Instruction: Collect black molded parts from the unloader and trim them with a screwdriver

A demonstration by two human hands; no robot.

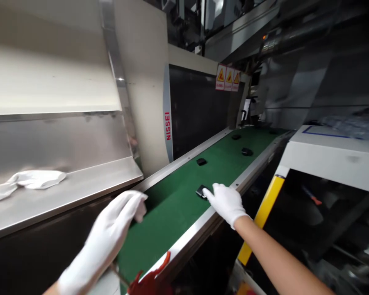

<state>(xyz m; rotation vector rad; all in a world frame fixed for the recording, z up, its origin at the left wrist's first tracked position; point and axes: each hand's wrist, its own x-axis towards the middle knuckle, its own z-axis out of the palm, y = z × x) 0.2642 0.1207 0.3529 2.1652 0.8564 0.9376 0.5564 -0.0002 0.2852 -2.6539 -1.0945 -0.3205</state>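
My right hand (226, 203), in a white glove, reaches over the near rail of the green conveyor belt (169, 200). Its fingertips touch a small black part (202, 191) lying on the belt; whether they grip it is hard to tell. My left hand (113, 225), also white-gloved, hovers over the belt's left edge with its fingers curled down and together; anything inside them is hidden. Farther up the belt lie more black parts, one (201, 162) near the far rail and another (247, 152) toward the near rail.
A beige machine (141, 73) with a dark window stands behind the belt. White cloth (38, 179) lies on the metal ledge at left. At right is a white table (335, 151) with a yellow-striped leg. Something red (150, 280) sits by the near rail.
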